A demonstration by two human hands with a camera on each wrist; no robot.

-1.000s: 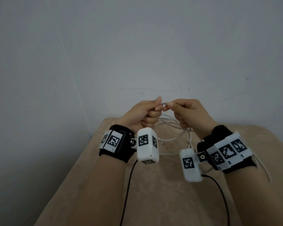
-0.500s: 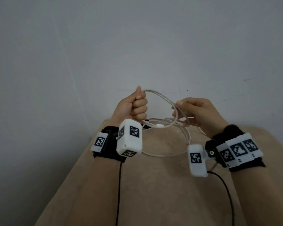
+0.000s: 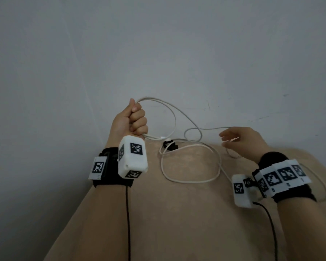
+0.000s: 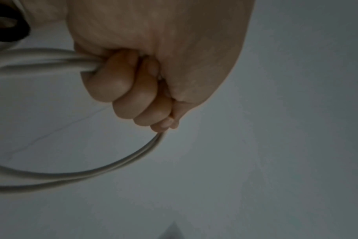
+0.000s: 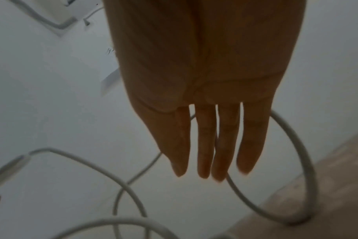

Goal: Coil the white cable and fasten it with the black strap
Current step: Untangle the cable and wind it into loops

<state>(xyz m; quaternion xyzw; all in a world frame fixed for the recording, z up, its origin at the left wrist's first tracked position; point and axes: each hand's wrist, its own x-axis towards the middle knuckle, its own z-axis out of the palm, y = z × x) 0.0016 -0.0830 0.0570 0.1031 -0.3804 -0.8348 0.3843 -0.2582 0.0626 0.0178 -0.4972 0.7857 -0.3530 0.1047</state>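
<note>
My left hand [image 3: 135, 119] is raised in a fist and grips two loops of the white cable [image 3: 174, 117]; the left wrist view shows its fingers [image 4: 129, 90] curled round the cable [image 4: 71, 174]. From there a strand runs right to my right hand [image 3: 233, 138], which hovers with straight fingers [image 5: 204, 142]. In the right wrist view the cable [image 5: 292, 145] passes behind these fingers, ungripped. More cable lies in a loose loop [image 3: 192, 180] on the table. The black strap [image 3: 169, 145] sits curled on the table near the wall, between my hands.
The beige table [image 3: 177, 223] ends at a grey wall [image 3: 177, 53] just behind my hands, and its left edge runs diagonally at the lower left. Thin black leads [image 3: 128, 223] hang from both wrist cameras over the table.
My left hand has risen and moved left, taking the gripped loops with it. My right hand has let go of the cable, opened its fingers and drifted right.
</note>
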